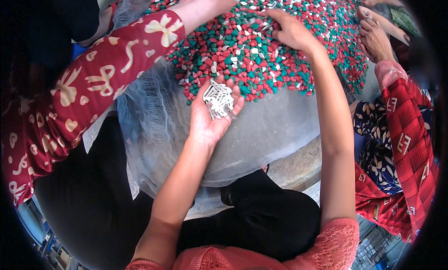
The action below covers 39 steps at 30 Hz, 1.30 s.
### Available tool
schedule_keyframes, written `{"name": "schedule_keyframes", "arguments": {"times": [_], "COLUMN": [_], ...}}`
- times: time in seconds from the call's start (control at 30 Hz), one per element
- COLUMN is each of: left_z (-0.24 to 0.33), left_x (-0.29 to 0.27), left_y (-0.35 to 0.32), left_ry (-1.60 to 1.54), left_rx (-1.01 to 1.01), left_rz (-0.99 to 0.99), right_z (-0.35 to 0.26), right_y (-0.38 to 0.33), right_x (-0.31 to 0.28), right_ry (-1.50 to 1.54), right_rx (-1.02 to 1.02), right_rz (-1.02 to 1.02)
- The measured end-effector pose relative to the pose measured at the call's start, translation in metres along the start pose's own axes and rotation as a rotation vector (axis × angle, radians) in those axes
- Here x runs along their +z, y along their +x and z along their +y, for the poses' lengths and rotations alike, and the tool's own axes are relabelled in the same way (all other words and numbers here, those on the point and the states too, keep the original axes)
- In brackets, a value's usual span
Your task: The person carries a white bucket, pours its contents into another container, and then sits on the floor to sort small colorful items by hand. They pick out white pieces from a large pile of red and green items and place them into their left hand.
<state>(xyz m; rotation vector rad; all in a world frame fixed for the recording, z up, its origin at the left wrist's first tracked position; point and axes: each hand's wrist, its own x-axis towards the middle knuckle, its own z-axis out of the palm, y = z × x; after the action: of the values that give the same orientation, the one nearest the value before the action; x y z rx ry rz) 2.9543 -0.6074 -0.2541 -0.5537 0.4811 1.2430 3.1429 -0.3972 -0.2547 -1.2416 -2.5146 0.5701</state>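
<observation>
My left hand (210, 113) is palm up with its fingers curled a little, cradling a heap of small white and silvery pieces (218, 100), some of them long and thin. It is just above the near edge of a wide spread of small red, green and white pieces (261, 64), many cone-shaped. Over that spread reaches my right hand (291, 31), its index finger and thumb apart among the pieces. Some pieces by its fingertips are blurred, and its other fingers are partly hidden.
The pieces lie on a pale translucent sheet (275, 120) with netting (149, 125) draped at the left. A co-worker's arm in a dark red patterned sleeve (112, 69) reaches in from the left. At the right are other people's hands (375, 39) and a red checked sleeve (403, 111).
</observation>
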Motion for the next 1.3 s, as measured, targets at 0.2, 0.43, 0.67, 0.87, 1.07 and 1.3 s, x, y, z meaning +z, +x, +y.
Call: {"name": "schedule_keyframes", "arguments": {"times": [0.2,0.43,0.67,0.87,1.07,1.3], "left_z": [0.0,0.0,0.008,0.009,0.008,0.009], "left_x": [-0.007,-0.013,-0.013,-0.015,-0.012,-0.017], "left_y": [0.008,0.009,0.002,0.008,0.007,0.009], "left_ry": [0.02,-0.05,-0.058,-0.041,-0.024,-0.032], "left_rx": [-0.066,-0.114,-0.086,-0.085,-0.086,-0.104], "left_rz": [-0.061,-0.087,-0.029,-0.024,-0.047,-0.048], "right_z": [-0.059,-0.05,-0.082,-0.08,-0.079,-0.047], "right_y": [-0.039,-0.04,-0.032,-0.036,-0.048,-0.057], "right_x": [-0.038,-0.042,-0.015,0.002,0.0,-0.007], "right_ry": [0.123,0.03,-0.143,-0.091,-0.206,0.75], "right_rx": [-0.188,0.156,0.447,0.371,0.33,0.375], "right_rz": [-0.062,0.005,-0.079,-0.119,-0.087,-0.082]}}
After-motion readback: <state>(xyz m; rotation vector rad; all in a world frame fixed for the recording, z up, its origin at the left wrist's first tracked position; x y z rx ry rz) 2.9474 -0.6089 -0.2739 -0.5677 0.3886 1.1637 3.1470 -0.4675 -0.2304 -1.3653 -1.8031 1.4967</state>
